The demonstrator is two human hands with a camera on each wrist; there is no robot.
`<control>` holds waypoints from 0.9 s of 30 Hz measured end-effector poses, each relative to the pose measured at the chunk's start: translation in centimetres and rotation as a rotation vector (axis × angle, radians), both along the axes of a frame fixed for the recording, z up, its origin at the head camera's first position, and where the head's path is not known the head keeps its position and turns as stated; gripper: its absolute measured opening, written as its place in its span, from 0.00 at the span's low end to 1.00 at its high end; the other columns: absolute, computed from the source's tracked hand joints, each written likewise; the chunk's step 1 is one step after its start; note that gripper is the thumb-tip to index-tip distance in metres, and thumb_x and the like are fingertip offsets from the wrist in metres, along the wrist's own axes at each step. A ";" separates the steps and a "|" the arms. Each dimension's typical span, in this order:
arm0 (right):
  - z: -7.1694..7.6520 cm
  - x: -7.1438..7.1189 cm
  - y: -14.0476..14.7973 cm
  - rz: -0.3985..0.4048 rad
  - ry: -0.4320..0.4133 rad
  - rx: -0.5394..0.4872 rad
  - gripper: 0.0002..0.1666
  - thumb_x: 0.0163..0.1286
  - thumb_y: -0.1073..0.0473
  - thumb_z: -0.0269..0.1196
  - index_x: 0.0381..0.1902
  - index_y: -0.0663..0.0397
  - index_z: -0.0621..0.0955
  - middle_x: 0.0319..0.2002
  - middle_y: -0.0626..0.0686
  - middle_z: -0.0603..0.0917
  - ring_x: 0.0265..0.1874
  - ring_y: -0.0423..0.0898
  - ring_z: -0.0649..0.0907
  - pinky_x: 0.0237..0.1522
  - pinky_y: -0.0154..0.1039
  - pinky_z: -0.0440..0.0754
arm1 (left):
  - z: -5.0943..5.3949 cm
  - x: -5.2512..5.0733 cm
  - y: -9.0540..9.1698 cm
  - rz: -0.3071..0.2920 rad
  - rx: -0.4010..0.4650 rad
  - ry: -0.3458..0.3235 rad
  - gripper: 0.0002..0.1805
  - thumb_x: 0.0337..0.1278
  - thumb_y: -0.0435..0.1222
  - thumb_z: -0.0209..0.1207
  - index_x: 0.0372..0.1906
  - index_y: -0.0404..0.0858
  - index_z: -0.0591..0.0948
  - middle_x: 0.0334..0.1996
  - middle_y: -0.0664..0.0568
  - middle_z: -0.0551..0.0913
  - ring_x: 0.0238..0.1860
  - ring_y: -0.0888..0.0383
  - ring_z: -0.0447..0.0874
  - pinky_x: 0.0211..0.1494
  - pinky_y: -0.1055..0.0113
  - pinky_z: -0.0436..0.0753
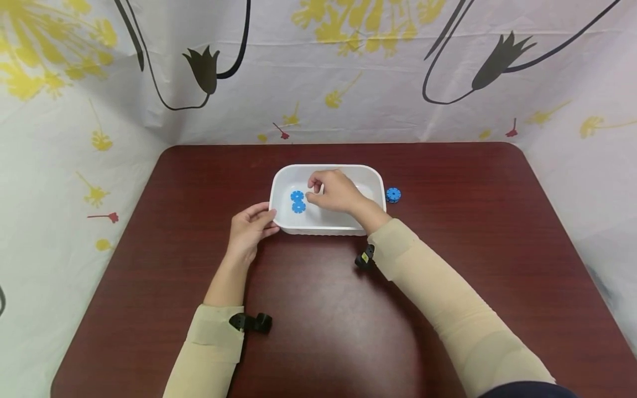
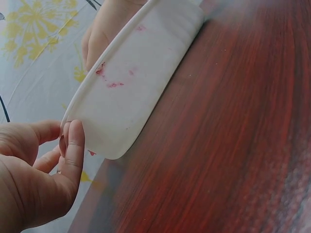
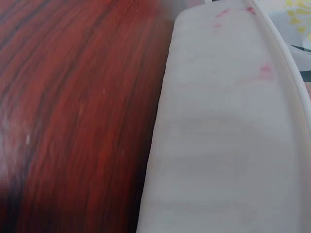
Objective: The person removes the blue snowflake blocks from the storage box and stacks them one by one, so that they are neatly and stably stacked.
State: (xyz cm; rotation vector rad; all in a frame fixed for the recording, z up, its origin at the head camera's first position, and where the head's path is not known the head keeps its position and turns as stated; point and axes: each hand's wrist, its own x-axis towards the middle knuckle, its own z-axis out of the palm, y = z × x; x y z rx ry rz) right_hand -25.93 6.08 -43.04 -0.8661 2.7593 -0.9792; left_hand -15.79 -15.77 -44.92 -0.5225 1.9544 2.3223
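Observation:
A white plastic tray (image 1: 338, 221) stands on the table, its side wall (image 2: 131, 82) filling much of the left wrist view. My left hand (image 1: 250, 228) grips its left end, thumb over the rim and fingers outside and below. Two blue notched discs (image 1: 297, 202) lie touching on the tray floor at the left. Just right of them, my right hand (image 1: 335, 190) hovers over the tray with bent fingers and a gap between thumb and forefinger; nothing shows in that gap. Outside the tray's right end lies a small stack of blue notched discs (image 1: 393, 194); its count is unclear.
The dark red wood-grain table (image 1: 328, 309) has rounded far corners. A white cloth (image 1: 373, 105) with yellow and grey flower prints hangs behind and beside it. Black camera straps (image 1: 365, 257) sit on both wrists.

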 end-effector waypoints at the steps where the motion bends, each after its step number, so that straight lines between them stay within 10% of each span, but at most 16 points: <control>1: 0.0 0.1 -0.2 -0.002 0.000 0.011 0.11 0.64 0.54 0.68 0.39 0.55 0.83 0.32 0.49 0.83 0.29 0.45 0.77 0.35 0.38 0.76 | 0.0 0.0 0.0 0.000 -0.001 0.000 0.20 0.66 0.28 0.63 0.60 0.25 0.78 0.41 0.36 0.84 0.26 0.61 0.86 0.37 0.67 0.90; 27: -0.4 1.9 -4.1 -0.177 -0.057 0.407 0.21 0.61 0.42 0.67 0.37 0.53 0.82 0.33 0.51 0.82 0.33 0.50 0.80 0.37 0.48 0.83 | 0.1 0.1 0.2 0.017 0.004 0.015 0.19 0.66 0.26 0.62 0.59 0.25 0.78 0.38 0.39 0.85 0.24 0.62 0.85 0.35 0.68 0.90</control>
